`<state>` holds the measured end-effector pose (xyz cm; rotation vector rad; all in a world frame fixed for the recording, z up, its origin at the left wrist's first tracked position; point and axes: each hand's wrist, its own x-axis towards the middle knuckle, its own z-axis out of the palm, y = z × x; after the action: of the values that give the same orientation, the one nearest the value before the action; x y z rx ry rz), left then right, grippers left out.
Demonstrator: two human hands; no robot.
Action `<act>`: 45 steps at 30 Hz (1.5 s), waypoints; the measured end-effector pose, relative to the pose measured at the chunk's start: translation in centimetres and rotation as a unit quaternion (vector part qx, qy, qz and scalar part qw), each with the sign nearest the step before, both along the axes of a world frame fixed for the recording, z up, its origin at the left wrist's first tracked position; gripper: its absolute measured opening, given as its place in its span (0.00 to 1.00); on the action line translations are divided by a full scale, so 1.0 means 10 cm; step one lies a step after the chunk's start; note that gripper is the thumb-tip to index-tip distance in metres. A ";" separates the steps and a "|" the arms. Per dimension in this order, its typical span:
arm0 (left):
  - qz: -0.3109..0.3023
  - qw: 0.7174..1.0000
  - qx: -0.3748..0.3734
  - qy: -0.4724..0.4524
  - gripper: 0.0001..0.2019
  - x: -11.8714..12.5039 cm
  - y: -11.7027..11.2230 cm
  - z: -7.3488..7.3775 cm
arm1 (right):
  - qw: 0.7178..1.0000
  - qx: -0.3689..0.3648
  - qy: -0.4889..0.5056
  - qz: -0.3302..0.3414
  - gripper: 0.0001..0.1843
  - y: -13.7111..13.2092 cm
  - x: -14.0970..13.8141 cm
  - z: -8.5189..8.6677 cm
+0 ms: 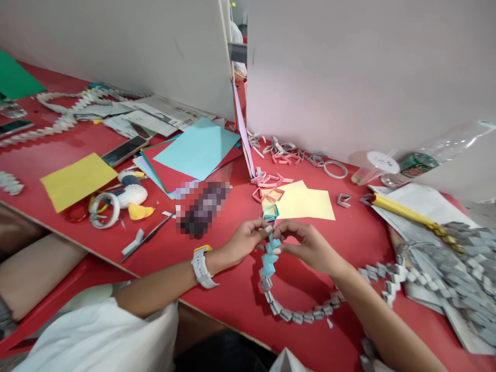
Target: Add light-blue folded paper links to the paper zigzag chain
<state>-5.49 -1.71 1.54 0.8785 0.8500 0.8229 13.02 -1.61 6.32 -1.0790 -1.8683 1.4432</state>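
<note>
1. We see the left hand [242, 238] with its grip pinched on the upper end of a chain of folded paper links, light blue at the top and grey newsprint below [269, 261].
2. We see the right hand [310, 245] facing it, its grip likewise closed on the same blue end, fingertips [276, 251] touching the links.
3. The chain curves down and rightward across the red surface [217, 294], toward a heap of grey folded newsprint chain [445, 268].
4. A small teal folded paper link [270, 212] sits just above the hands, on a pale yellow paper sheet [306, 204].
5. Farther left lie a light blue paper sheet [197, 150] and a white wristwatch [201, 266] on the left wrist.
</note>
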 end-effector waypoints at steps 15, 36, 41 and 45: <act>0.047 0.998 0.033 0.006 0.18 -0.02 0.05 0.05 | 0.998 -0.040 0.037 -0.030 0.13 0.01 0.01 -0.06; 0.150 0.986 0.063 0.034 0.09 -0.03 0.08 0.02 | 0.981 0.068 0.096 -0.154 0.13 -0.02 -0.17 -0.38; 0.135 0.985 0.105 0.030 0.06 -0.06 0.05 -0.06 | 0.980 0.139 0.072 -0.127 0.09 -0.03 -0.15 -0.35; 0.119 0.984 0.120 0.050 0.14 -0.07 0.02 -0.07 | 0.978 0.168 0.039 -0.119 0.06 -0.02 -0.12 -0.36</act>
<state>-6.20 -1.49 0.83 1.0493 0.9689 1.1133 11.79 -1.79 2.72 -1.0207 -1.7782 0.9784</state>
